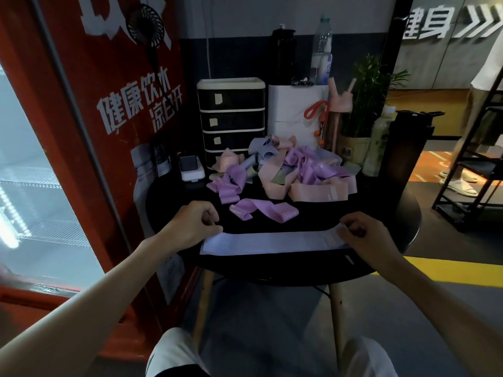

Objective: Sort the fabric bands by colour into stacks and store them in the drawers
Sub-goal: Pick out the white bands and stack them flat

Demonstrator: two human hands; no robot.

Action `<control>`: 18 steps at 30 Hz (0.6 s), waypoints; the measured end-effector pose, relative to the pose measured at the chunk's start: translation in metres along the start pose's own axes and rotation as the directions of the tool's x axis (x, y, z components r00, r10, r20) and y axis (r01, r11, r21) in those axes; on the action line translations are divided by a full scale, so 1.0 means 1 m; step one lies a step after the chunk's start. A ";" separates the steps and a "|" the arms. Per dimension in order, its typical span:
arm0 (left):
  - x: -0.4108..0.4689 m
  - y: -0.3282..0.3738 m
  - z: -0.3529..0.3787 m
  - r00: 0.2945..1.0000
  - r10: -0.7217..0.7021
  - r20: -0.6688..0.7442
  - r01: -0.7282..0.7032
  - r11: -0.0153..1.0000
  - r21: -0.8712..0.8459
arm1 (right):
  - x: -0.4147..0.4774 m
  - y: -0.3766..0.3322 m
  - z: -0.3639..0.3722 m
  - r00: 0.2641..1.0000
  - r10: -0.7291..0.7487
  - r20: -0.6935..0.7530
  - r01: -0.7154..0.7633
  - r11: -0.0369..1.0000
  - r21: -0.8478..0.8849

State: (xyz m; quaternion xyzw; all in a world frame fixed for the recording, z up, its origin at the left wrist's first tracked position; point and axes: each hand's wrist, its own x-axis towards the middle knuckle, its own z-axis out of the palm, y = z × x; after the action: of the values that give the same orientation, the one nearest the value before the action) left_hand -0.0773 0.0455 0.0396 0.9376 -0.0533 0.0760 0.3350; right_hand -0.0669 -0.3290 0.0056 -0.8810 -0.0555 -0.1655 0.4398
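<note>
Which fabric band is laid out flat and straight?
The pale blue band at the table's near edge, between the left hand and right hand; the pile behind lies crumpled.

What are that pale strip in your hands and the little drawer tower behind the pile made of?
The pale blue band looks like matte, soft fabric: it lies limp and flat. The drawer unit seems smooth plastic, dark fronts in cream frames, though dim light leaves it open.
</note>
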 end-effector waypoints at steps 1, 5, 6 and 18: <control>-0.001 -0.002 0.002 1.000 0.014 0.009 -0.015 1.000 0.014 | 0.000 0.000 0.000 1.000 -0.004 -0.001 0.004 1.000 -0.019; -0.010 -0.014 0.005 0.992 0.066 0.112 -0.073 0.995 0.061 | -0.002 -0.001 0.000 0.999 -0.028 -0.022 0.026 0.994 -0.104; -0.013 -0.018 0.005 0.984 0.080 0.160 -0.091 0.994 0.065 | -0.003 0.000 0.000 0.999 -0.033 -0.024 0.030 0.993 -0.117; -0.029 -0.032 0.008 0.980 0.164 0.111 -0.162 0.986 -0.027 | -0.004 0.006 0.005 0.999 -0.035 0.023 0.040 0.969 -0.243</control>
State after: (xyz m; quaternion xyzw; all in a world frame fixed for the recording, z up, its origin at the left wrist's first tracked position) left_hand -0.0998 0.0666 0.0088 0.9299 -0.1492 0.0497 0.3325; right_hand -0.0683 -0.3284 -0.0037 -0.9285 -0.0557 -0.1712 0.3248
